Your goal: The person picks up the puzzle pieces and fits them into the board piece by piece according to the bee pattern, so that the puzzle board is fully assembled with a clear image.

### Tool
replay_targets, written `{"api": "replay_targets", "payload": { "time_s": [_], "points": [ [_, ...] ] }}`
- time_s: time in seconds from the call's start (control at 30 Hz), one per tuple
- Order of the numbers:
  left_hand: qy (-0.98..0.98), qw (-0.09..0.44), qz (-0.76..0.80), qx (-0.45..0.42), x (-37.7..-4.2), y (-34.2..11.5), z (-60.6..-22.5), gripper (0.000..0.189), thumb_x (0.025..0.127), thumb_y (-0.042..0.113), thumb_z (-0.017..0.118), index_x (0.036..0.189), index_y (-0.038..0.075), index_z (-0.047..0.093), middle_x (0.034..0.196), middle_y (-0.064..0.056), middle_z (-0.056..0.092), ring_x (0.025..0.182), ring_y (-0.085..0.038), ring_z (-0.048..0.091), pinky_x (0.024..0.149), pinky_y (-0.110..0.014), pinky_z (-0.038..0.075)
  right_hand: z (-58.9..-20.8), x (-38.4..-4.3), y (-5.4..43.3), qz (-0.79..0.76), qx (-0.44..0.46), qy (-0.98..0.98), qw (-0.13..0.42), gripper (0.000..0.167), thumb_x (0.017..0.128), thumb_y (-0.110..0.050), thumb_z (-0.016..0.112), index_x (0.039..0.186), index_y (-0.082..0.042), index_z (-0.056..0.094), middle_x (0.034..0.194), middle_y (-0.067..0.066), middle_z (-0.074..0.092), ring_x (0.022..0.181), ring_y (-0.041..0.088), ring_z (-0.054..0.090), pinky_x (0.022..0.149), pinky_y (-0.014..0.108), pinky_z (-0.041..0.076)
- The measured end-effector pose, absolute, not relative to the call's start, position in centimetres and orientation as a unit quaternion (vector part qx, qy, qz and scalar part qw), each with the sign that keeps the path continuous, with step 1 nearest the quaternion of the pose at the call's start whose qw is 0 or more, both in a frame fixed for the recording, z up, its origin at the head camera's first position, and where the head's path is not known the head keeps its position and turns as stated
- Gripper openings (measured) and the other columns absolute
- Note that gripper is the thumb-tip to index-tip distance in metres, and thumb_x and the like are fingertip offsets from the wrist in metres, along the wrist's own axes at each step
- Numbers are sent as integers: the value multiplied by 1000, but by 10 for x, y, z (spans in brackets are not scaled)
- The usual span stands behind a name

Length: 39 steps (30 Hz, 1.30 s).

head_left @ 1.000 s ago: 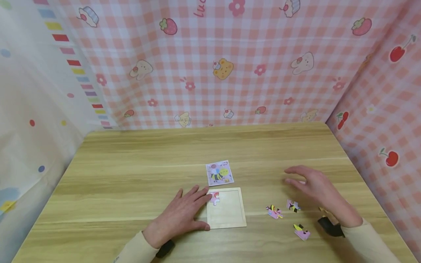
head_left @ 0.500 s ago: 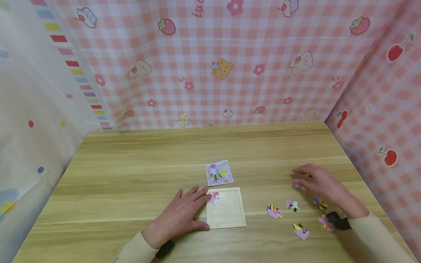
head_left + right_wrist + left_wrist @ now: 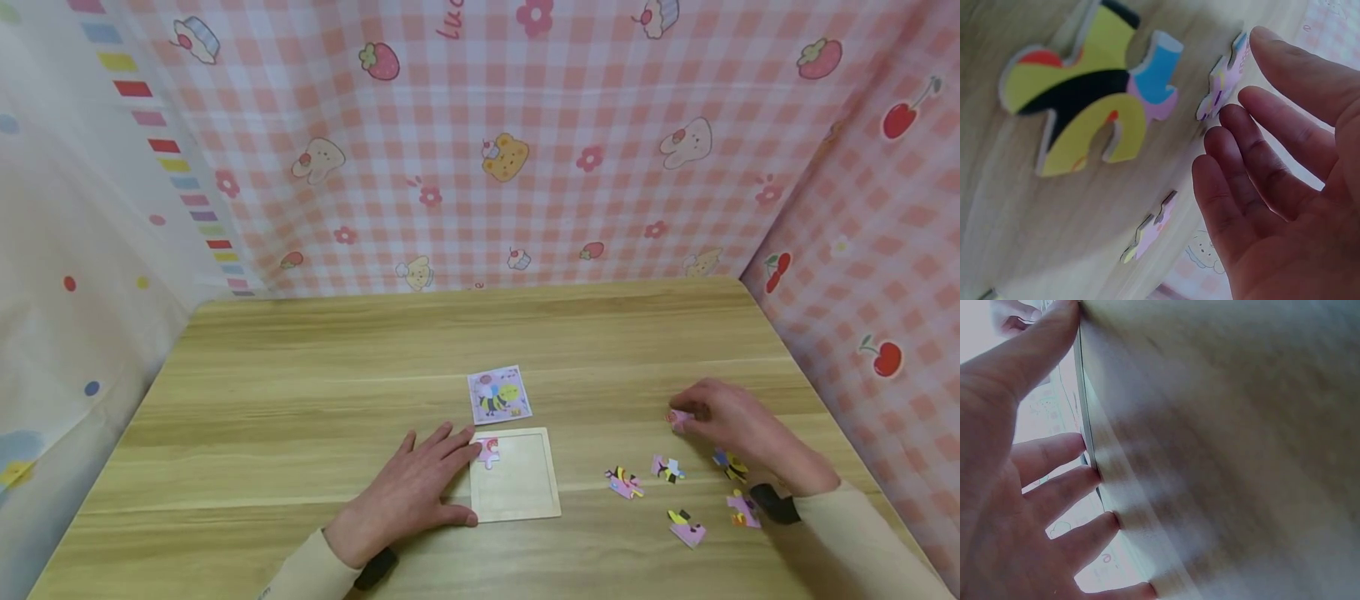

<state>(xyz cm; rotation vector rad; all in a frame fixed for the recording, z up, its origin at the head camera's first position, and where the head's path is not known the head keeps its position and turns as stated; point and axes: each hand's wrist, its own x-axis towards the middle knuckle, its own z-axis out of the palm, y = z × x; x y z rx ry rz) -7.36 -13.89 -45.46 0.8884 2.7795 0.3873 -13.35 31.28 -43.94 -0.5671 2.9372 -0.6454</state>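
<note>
A square, pale wooden tray point(image 3: 517, 492) lies flat, lower centre, a pink-and-red jigsaw piece point(image 3: 489, 452) in its upper-left corner; a small, mostly pink jigsaw piece point(image 3: 677, 419) shows at lower right.

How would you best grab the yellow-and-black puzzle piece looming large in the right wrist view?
I'd pinch the puzzle piece from above, by opposite edges of its broad body rather than the narrower blue tab. It lies flat on the table, its pale edge showing some thickness to catch. The right hand would probably need drawing back first: its fingertips reach past the piece.
</note>
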Motion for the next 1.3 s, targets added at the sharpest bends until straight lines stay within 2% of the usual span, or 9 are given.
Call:
{"api": "replay_targets", "payload": {
  "time_s": [0.13, 0.5, 0.73, 1.13, 1.3],
  "points": [
    [940, 103, 129, 299, -74, -139, -455, 88, 83, 60, 78, 153, 15, 51, 164, -5, 39, 151, -35, 34, 113, -73, 28, -441, -133, 312, -205, -183, 961, 39, 23, 90, -18, 82, 107, -4, 77, 103, 5, 69, 90, 19, 62, 78, 44, 54],
    [940, 100, 131, 299, -73, -139, -453, 87, 83, 59, 79, 153, 14, 52, 164, -5, 39, 151, -36, 34, 112, -74, 28, -440, -132, 310, -209, -172, 961, 47, 14, 88, -13, 82, 98, -9, 73, 97, 1, 64, 85, 17, 57, 72, 37, 50],
    [940, 100, 132, 299, -72, -138, -451, 86, 84, 58, 79, 153, 14, 52, 164, -6, 39, 151, -36, 34, 113, -74, 28, -436, -131, 310, -215, -164, 962, 49, 18, 88, -15, 80, 102, -8, 72, 97, 0, 65, 84, 16, 56, 71, 34, 50],
    [940, 102, 133, 296, -72, -138, -452, 86, 84, 58, 79, 153, 14, 52, 164, -5, 39, 151, -36, 34, 113, -74, 28, -423, -125, 302, -218, -176, 960, 4, 22, 89, -13, 78, 109, -6, 72, 104, 5, 68, 94, 24, 64, 80, 45, 55],
    [941, 107, 132, 293, -73, -138, -453, 88, 83, 59, 79, 154, 15, 51, 165, -4, 39, 152, -35, 33, 113, -73, 27, -421, -122, 296, -220, -194, 956, -26, 21, 88, -12, 79, 107, -7, 73, 104, 4, 69, 95, 25, 66, 78, 45, 56]
  ]
}}
